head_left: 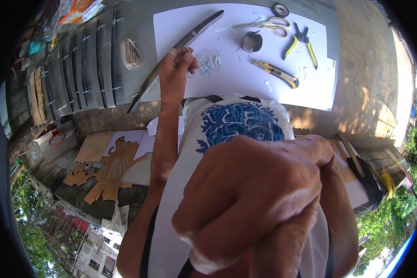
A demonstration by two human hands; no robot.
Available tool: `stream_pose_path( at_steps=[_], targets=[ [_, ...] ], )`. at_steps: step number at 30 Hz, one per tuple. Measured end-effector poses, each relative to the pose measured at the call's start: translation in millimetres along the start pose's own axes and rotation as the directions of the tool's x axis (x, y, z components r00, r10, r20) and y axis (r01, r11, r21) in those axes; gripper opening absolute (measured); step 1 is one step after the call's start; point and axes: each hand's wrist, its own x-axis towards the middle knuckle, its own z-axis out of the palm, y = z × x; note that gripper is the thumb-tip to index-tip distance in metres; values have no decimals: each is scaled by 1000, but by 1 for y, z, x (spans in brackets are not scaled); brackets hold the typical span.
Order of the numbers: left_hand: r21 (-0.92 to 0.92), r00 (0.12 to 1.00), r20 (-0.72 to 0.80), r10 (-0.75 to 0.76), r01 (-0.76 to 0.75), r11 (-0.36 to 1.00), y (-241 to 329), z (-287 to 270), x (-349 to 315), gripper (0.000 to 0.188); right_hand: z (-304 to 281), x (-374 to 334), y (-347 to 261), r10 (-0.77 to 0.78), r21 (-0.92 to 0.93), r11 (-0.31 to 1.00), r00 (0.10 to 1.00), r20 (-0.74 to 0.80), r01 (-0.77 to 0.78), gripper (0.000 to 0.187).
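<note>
My left hand [176,65] reaches out to the table and grips a long dark curved strip [197,30] that lies slanted across the edge of a white sheet [310,78]. One finger of that hand is wrapped in tape. Small white ties [208,60] lie on the sheet right beside it. My right hand [255,199] is raised very close to the camera as a closed fist, and nothing can be seen in it. It hides much of my white shirt with a blue print [238,120].
On the white sheet lie scissors [268,24], yellow-handled pliers [303,41], a yellow utility knife [275,72], a tape roll [280,9] and a small metal cup [251,41]. Left of it are a cord coil [130,53] and several tied dark strips [88,60]. Cardboard cutouts [111,169] lie lower down.
</note>
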Motion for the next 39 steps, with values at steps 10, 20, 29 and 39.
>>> stream_pose_path(
  at_steps=[10,20,29,39],
  targets=[
    [-23,999,-22,35,-35,999,3,-2,-6,19,-25,-20,5,92,-798,587,991,-102,-136,26],
    [-73,1000,-5,-25,25,997,-5,2,-15,13,-150,-251,57,9,-567,-346,602,-799,-748,31],
    [-21,998,60,-35,37,999,-6,3,-11,18,-138,-168,41,-126,-560,-42,561,-819,-827,23],
    [74,981,182,-65,53,996,8,11,-13,19,-109,-70,74,294,-550,438,692,-660,-711,21]
  ],
)
